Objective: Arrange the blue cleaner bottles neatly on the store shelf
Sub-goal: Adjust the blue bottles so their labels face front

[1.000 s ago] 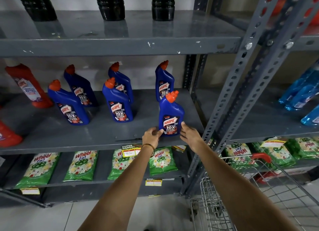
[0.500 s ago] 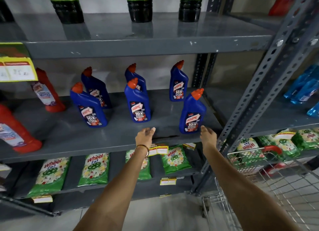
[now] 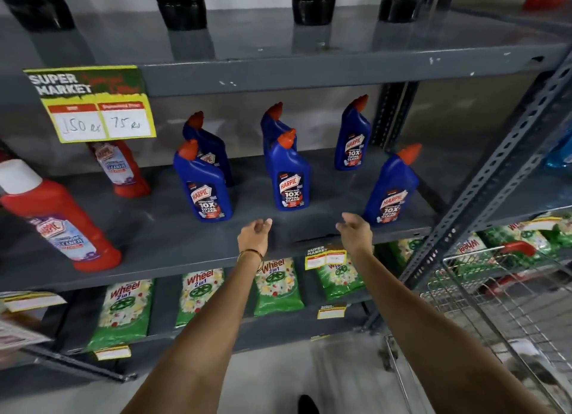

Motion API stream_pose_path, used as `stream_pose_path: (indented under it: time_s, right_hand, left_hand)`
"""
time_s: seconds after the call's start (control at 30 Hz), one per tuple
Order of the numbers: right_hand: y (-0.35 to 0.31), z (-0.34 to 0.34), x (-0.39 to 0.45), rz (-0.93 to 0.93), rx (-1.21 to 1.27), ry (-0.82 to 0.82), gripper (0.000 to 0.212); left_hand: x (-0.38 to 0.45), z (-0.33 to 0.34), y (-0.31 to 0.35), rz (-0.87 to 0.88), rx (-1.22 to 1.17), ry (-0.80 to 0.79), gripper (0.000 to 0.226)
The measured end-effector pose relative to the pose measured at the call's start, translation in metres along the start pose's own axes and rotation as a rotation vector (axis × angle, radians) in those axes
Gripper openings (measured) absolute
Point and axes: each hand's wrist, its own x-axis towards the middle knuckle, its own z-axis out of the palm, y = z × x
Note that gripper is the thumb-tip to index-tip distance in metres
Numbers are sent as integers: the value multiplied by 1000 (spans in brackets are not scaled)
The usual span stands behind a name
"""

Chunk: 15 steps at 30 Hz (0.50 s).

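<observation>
Several blue cleaner bottles with orange caps stand upright on the grey middle shelf. The front row has a left bottle, a middle bottle and a right bottle near the shelf's right end. Behind them stand a back left bottle, a partly hidden back middle bottle and a back right bottle. My left hand hovers open over the shelf's front edge. My right hand is open just left of the right front bottle, holding nothing.
Two red cleaner bottles stand at the shelf's left. A price sign hangs from the upper shelf, which carries dark bottles. Green detergent packs lie on the lower shelf. A wire shopping cart is at the right.
Both hands let go of the right front bottle, which now stands free. The hands drew back and to the left along the shelf edge, and the view shifted left.
</observation>
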Motion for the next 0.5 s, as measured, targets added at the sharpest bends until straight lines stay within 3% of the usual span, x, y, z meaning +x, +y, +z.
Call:
stream_pose_path:
  time_s: [0.33, 0.5]
  right_hand:
    - [-23, 49, 52, 7, 38, -288, 62]
    - [-29, 62, 75, -26, 79, -341, 66]
  left_hand:
    - [40, 6, 15, -41, -58, -6, 46]
    - [58, 18, 26, -31, -54, -69, 59]
